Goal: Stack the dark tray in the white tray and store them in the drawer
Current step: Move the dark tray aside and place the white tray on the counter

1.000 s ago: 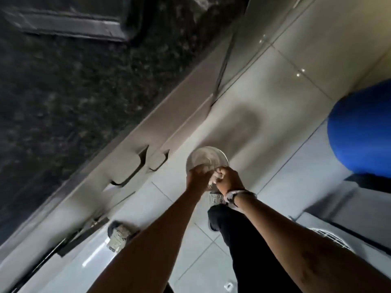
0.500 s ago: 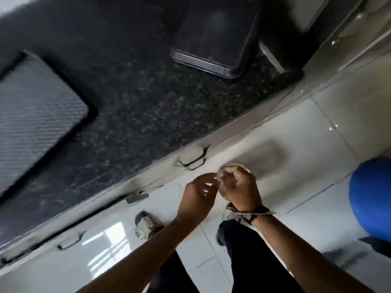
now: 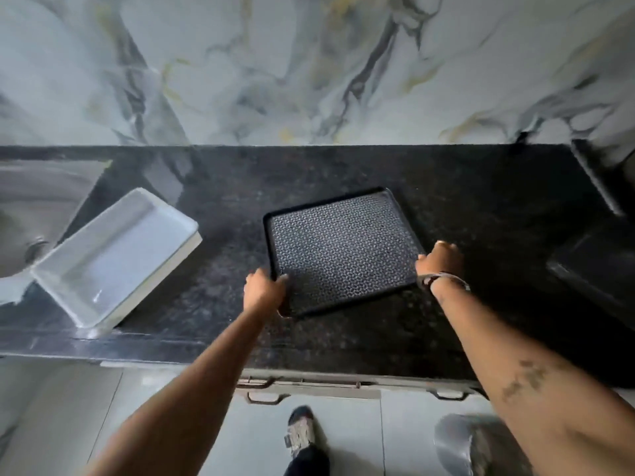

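Both hands grip the dark tray (image 3: 343, 250) by its two short ends: the left hand (image 3: 264, 293) is closed over the near-left corner, thumb on the rim, and the right hand (image 3: 441, 261) is closed over the right edge, a bracelet at the wrist. The tray lies on, or perhaps just above, the speckled black stone desk (image 3: 464, 214); which of the two cannot be told. Its long axis runs left to right, turned a little anticlockwise. It is a shallow rectangle with a low raised rim and a floor of small embossed diamond texture, likely hard plastic

The white tray (image 3: 113, 254) lies well apart to the left, so the carry goes leftward, on the left hand's side. It is deeper, glossy and smooth-walled, and sits tilted, its far end propped on the edge of the steel sink (image 3: 37, 197), its long axis diagonal. The dark tray would probably need turning to match it

Drawer handles (image 3: 263, 396) show below the desk's front edge
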A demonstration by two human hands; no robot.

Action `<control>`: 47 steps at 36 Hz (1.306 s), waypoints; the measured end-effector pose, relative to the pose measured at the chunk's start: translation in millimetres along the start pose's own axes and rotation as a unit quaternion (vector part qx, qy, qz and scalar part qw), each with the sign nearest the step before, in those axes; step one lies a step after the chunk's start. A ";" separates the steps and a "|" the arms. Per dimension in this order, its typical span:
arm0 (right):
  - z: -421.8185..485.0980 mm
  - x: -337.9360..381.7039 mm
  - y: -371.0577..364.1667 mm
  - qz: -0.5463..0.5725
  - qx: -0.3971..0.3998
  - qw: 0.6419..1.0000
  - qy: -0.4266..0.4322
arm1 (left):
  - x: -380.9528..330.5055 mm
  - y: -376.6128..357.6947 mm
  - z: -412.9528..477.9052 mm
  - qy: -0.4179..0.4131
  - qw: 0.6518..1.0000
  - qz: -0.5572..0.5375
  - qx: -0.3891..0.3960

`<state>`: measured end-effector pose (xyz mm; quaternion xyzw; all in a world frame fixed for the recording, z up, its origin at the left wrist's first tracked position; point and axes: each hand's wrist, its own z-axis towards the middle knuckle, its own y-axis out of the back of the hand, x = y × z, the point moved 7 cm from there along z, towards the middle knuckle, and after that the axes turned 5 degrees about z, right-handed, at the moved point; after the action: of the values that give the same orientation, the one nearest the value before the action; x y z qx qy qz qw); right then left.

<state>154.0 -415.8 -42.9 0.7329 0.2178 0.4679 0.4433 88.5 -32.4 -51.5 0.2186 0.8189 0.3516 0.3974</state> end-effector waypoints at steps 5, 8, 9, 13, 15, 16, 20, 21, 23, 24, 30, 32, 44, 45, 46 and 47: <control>-4.8 -35.9 -19.7 0.020 0.033 0.997 -0.064 | 0.8 -5.4 22.1 -0.029 0.999 -0.011 0.026; -27.2 -56.4 -16.6 0.025 0.041 0.995 -0.090 | 6.7 -2.1 18.3 -0.052 0.998 -0.001 0.036; -35.9 -65.3 -17.2 0.021 0.051 0.994 -0.097 | 11.5 -1.8 16.3 -0.061 0.997 0.006 0.044; -69.1 -100.7 -21.6 0.000 0.091 0.989 -0.115 | 32.5 -0.3 2.5 -0.082 0.994 0.026 0.068; -82.6 -111.0 -19.3 -0.018 0.101 0.987 -0.120 | 38.0 -2.2 -4.1 -0.091 0.992 0.030 0.080; -88.0 -112.4 -16.8 -0.029 0.108 0.986 -0.124 | 37.6 -2.1 -7.6 -0.097 0.991 0.031 0.084; -102.8 -93.1 2.2 -0.110 0.119 0.976 -0.144 | 38.3 7.4 -10.1 -0.089 0.993 0.015 0.070; -104.1 -80.5 7.8 -0.141 0.111 0.975 -0.133 | 41.9 14.2 -8.2 -0.078 0.996 0.004 0.048; -104.0 -48.9 16.2 -0.195 0.083 0.973 -0.094 | 54.2 36.6 -5.3 -0.048 0.998 -0.018 -0.020; -102.4 -29.5 17.5 -0.210 0.064 0.973 -0.066 | 62.6 51.0 -3.8 -0.034 0.997 -0.035 -0.061; -92.2 137.3 -42.5 -0.075 0.085 0.981 0.159 | 123.8 174.2 10.7 0.040 0.942 -0.069 -0.326; -98.6 208.3 -83.9 -0.022 0.131 0.963 0.233 | 156.1 208.2 23.2 0.115 0.925 -0.070 -0.355; -126.2 429.5 -299.0 0.053 0.300 0.931 0.200 | 253.5 229.0 73.5 0.264 0.914 -0.193 -0.240; -122.7 426.4 -298.7 0.066 0.281 0.939 0.189 | 253.3 229.0 72.1 0.260 0.915 -0.192 -0.243; -119.4 421.2 -292.7 0.083 0.261 0.944 0.183 | 252.1 228.8 70.8 0.252 0.916 -0.192 -0.246; -116.9 413.5 -280.6 0.095 0.245 0.948 0.180 | 246.4 228.6 67.6 0.241 0.917 -0.195 -0.250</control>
<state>271.3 83.5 -58.9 0.7397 0.3308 0.5646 0.1571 15.9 302.1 -32.1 -0.1434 0.8018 0.5023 0.2902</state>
